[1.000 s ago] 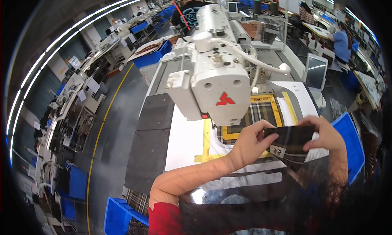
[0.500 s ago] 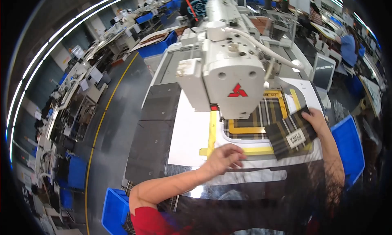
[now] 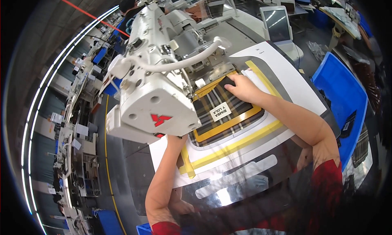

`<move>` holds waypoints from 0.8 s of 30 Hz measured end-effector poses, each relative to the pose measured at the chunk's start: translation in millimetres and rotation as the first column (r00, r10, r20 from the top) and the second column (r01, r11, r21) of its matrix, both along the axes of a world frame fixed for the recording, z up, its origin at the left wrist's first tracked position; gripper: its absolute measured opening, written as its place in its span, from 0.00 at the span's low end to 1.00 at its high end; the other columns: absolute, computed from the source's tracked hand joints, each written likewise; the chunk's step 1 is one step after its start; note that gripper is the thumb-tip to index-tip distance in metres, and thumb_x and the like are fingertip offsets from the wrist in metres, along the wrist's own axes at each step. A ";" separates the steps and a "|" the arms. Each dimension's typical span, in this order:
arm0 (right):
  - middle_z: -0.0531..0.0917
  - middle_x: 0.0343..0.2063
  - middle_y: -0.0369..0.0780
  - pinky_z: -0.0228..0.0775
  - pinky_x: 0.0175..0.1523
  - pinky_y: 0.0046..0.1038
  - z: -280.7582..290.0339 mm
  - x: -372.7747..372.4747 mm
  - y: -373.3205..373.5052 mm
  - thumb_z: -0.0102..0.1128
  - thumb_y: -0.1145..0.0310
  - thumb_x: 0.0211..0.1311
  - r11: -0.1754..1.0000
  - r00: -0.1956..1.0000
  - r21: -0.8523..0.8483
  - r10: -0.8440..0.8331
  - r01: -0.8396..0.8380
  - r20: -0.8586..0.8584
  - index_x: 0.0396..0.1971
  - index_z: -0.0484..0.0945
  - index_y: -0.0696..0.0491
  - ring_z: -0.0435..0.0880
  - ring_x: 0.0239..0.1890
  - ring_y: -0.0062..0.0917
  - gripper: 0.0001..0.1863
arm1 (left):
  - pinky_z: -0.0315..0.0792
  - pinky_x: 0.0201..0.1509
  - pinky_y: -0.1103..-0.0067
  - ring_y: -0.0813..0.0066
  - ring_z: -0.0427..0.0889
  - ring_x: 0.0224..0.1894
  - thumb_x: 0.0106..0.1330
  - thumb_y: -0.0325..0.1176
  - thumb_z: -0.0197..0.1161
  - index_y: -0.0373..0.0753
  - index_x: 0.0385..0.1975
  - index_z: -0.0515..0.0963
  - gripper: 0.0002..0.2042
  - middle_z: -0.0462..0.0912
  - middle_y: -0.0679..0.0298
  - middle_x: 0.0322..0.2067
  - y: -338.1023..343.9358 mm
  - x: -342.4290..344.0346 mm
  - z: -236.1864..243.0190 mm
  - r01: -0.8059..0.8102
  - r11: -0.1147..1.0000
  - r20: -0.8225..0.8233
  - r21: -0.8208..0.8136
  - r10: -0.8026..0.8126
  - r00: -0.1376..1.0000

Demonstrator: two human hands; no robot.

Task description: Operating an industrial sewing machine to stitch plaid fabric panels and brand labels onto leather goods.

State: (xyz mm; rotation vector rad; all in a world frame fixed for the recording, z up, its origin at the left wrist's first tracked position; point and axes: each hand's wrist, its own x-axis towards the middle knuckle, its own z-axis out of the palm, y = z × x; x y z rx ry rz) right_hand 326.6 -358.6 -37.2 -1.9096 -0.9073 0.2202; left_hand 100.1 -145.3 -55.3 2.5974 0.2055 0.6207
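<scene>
A plaid fabric piece [image 3: 212, 98] with a white label [image 3: 220, 111] lies inside a yellow frame [image 3: 228, 124], beside the head of a white sewing machine [image 3: 155, 96]. My right hand [image 3: 243, 89] pinches its dark far right corner between thumb and fingers. More plaid cloth shows beneath and around the frame. My left hand [image 3: 177, 141] reaches in under the machine head, near the frame's left side; the head hides its fingers. Around the frame, a white template sheet [image 3: 300, 97] carries strips of yellow tape [image 3: 234, 147].
At the right a blue bin [image 3: 343, 77] holds dark pieces, one with a pale label. A screen on a white stand [image 3: 277, 24] is beyond the table. A glossy dark tabletop [image 3: 281, 169] lies in front, with a second blue bin [image 3: 143, 229] below left.
My right hand has carried the labelled plaid piece leftward into the yellow frame. My left hand has moved from the template's front edge to under the machine head. The view has turned.
</scene>
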 end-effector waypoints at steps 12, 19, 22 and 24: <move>0.83 0.39 0.51 0.71 0.49 0.36 0.8 -4.1 -7.8 0.57 0.70 0.61 0.999 1.000 0.045 -0.007 0.008 -0.021 0.48 0.76 0.59 0.81 0.43 0.45 0.16 | 0.70 0.57 0.78 0.71 0.78 0.52 0.61 0.25 0.64 0.37 0.54 0.73 0.20 0.80 0.60 0.52 -23.3 24.0 5.8 0.104 0.990 0.128 -0.091 -0.092 0.987; 0.82 0.40 0.51 0.71 0.50 0.36 0.0 -9.4 -3.9 0.57 0.70 0.61 0.998 1.000 0.053 -0.019 0.019 -0.005 0.48 0.75 0.59 0.80 0.44 0.45 0.16 | 0.71 0.55 0.75 0.68 0.79 0.50 0.60 0.26 0.65 0.39 0.50 0.77 0.17 0.82 0.61 0.48 -19.1 22.6 -1.4 0.113 0.978 0.174 -0.176 -0.082 0.981; 0.82 0.40 0.51 0.70 0.50 0.34 3.4 -11.1 -5.4 0.57 0.71 0.61 0.999 1.000 0.026 -0.021 0.021 -0.007 0.49 0.75 0.59 0.80 0.44 0.44 0.16 | 0.68 0.60 0.77 0.70 0.76 0.56 0.64 0.24 0.60 0.35 0.62 0.64 0.25 0.74 0.58 0.58 -12.9 19.2 0.2 0.148 0.989 0.032 0.003 -0.148 0.989; 0.82 0.41 0.50 0.70 0.50 0.33 5.7 -9.9 -9.1 0.57 0.71 0.61 0.999 0.999 0.037 -0.012 0.014 -0.042 0.49 0.75 0.59 0.81 0.45 0.42 0.17 | 0.67 0.61 0.77 0.70 0.76 0.57 0.64 0.24 0.60 0.36 0.62 0.64 0.25 0.73 0.58 0.58 -12.8 17.3 2.7 0.146 0.985 0.025 0.087 -0.149 0.989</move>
